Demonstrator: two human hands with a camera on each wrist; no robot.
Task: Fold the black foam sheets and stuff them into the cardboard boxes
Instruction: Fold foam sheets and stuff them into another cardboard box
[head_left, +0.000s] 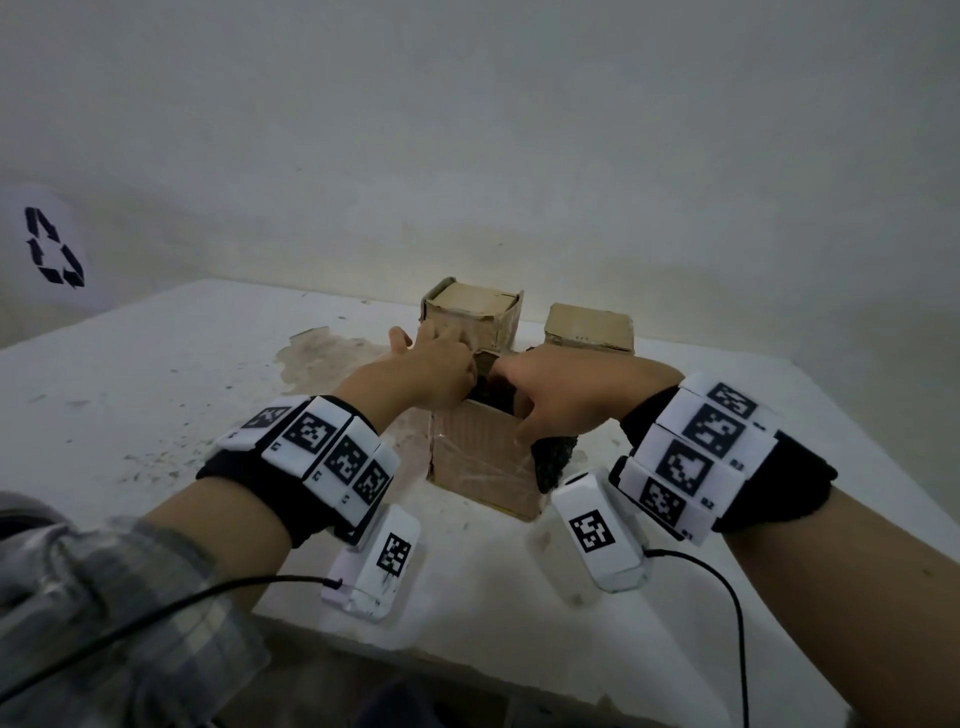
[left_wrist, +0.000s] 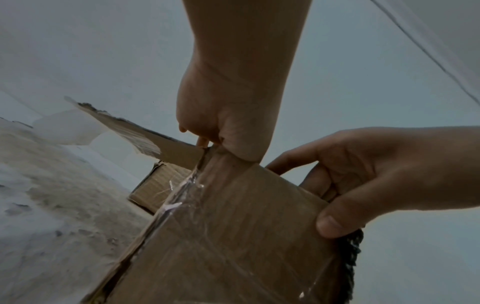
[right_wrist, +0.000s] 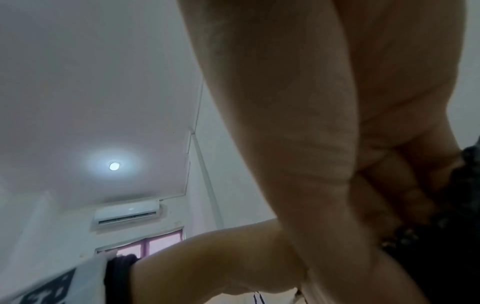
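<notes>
We see a matt brown cardboard box (head_left: 485, 467) wrapped in glossy, wrinkled clear tape (left_wrist: 182, 193). The black foam sheet (head_left: 553, 460) looks rough and pitted. The white counter (head_left: 156, 389) is matt, scuffed and stained.

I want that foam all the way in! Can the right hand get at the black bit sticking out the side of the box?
Probably yes. The black foam bulges out just below the right hand, which grips the near cardboard box at that corner; nothing lies between.

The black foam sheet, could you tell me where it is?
In the head view, the black foam sheet bulges over the right side of the nearest cardboard box, under the right hand.
</notes>
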